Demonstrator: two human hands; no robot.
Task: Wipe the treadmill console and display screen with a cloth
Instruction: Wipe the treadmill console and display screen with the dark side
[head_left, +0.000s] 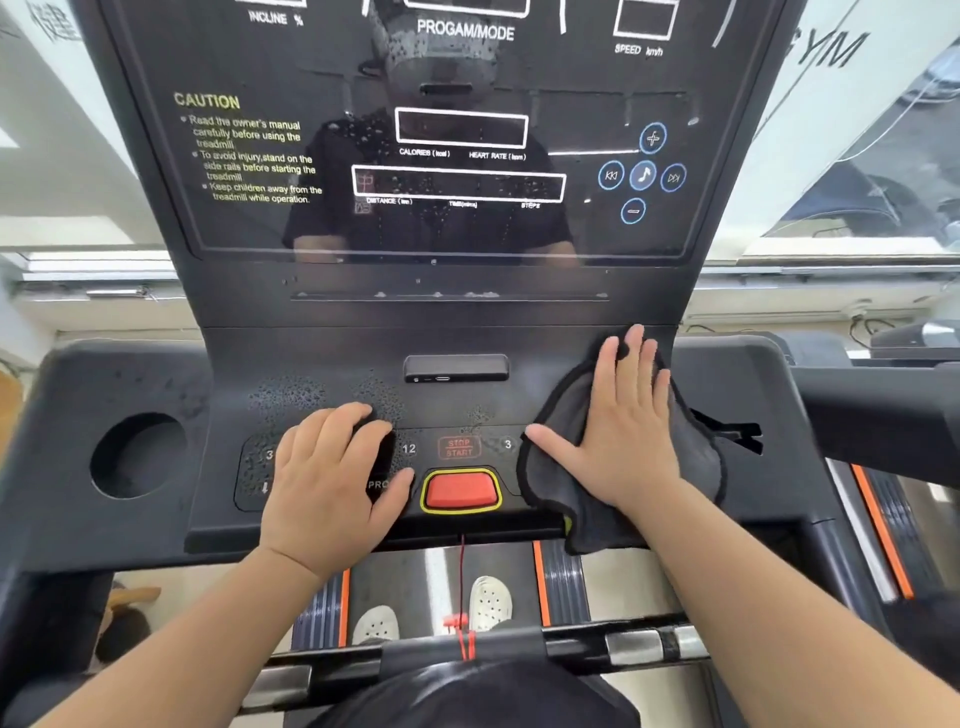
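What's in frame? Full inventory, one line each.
console: 1, black, centre, droplets on left half
screen: 1, black glass, upper centre, droplets
cloth: 1, dark grey, right side of console
red button: 1, yellow-rimmed, lower centre
cup hole: 1, far left
red cord: 1, hanging below button
shoes: 2, white, on deck
left hand: bare, flat on left keys
right hand: flat on cloth
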